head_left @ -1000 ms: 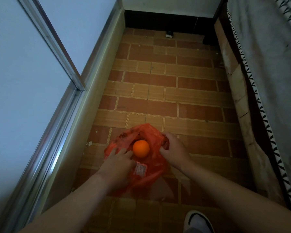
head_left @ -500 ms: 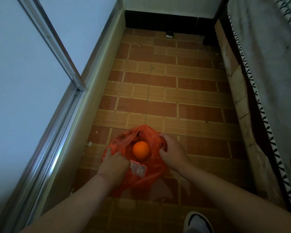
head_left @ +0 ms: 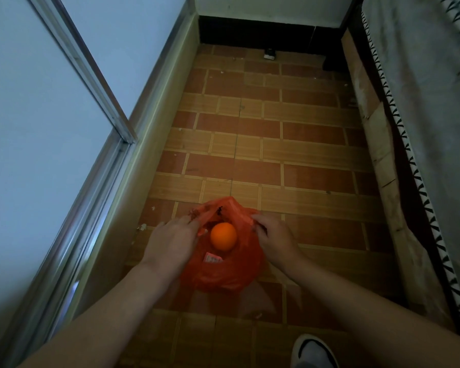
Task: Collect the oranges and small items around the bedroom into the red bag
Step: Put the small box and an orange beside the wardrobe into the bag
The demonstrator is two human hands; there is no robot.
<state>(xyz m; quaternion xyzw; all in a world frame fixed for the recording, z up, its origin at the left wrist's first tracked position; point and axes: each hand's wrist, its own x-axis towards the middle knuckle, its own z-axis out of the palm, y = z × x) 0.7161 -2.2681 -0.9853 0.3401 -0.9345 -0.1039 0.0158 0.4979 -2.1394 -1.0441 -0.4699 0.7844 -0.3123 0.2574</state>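
Observation:
A red plastic bag hangs low over the tiled floor between my two hands. Inside its open mouth lies one orange, with a small red-and-white packet just below it. My left hand holds the bag's left rim, fingers over the plastic. My right hand pinches the right rim and pulls it outward. Both forearms reach in from the bottom of the view.
A brown and tan tiled floor runs ahead in a narrow strip. A sliding window frame and sill line the left. A bed with a grey cover bounds the right. A small dark object sits by the far wall. My shoe shows below.
My left hand slid up from the bag's lower left to its upper left rim. The bag's mouth now stands wider, and the packet sits deeper inside.

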